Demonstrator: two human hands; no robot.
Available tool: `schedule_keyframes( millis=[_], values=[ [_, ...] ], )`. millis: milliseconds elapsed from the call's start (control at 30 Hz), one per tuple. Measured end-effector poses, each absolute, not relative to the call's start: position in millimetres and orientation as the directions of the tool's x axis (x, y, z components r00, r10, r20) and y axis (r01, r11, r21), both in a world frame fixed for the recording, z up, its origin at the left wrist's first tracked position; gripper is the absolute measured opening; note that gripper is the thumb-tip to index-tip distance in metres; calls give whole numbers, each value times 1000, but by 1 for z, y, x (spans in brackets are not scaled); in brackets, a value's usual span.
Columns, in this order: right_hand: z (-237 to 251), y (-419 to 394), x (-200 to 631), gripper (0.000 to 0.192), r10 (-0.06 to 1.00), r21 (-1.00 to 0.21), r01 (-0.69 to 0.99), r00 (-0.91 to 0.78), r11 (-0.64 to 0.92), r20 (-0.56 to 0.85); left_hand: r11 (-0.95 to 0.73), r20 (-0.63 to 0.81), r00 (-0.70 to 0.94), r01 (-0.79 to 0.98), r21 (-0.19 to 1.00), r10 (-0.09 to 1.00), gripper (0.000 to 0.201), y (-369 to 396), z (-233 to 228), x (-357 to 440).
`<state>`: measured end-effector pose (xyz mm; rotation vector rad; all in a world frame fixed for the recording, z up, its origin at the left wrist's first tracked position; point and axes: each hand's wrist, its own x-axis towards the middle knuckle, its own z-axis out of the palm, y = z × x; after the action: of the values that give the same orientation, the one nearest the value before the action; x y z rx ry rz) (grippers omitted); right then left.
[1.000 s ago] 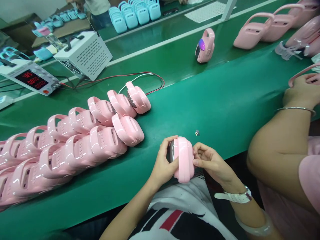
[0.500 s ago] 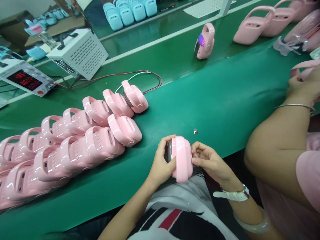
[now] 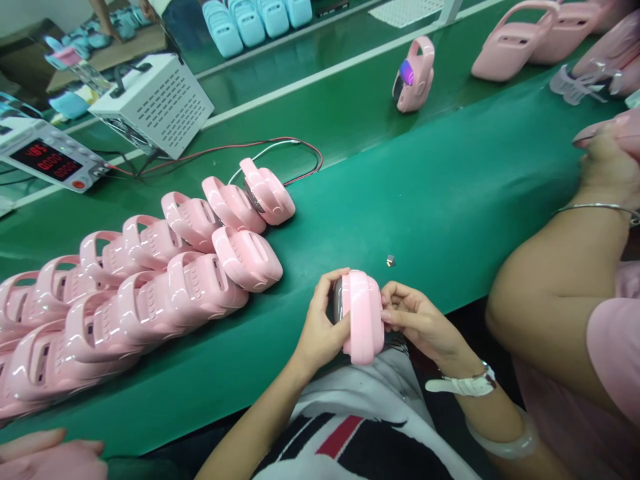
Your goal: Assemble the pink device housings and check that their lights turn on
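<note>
shirt [image 3: 360,427]: white, short-sleeved, with black and red print on the chest
arms: bare
right wrist: white watch [image 3: 463,385]; pale translucent bangle [image 3: 505,445] further up the forearm

Glossy pink handled casing [image 3: 363,317], upright on edge, dark face leftward, at the green tabletop's [image 3: 450,200] near edge.
</note>
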<state>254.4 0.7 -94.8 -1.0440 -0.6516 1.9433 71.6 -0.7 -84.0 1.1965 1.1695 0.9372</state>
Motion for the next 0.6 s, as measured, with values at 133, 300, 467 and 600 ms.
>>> schedule_keyframes(
  millis=[133,300,467,600],
  values=[
    [-95,0,255,46,840,-731,-416,-321,-540,-438,147,-158,174,75,986,972,50,-1,-84,72],
    [-94,0,255,46,836,-728,-413,-319,-547,-447,101,-122,165,129,986,979,46,0,-83,71],
    [-94,1,255,46,836,-734,-404,-323,-546,-444,102,-124,177,130,986,976,46,0,-82,70],
    [-94,3,257,45,834,-745,-387,-345,-544,-431,130,-154,184,135,982,971,46,-4,-88,71]
  ],
)
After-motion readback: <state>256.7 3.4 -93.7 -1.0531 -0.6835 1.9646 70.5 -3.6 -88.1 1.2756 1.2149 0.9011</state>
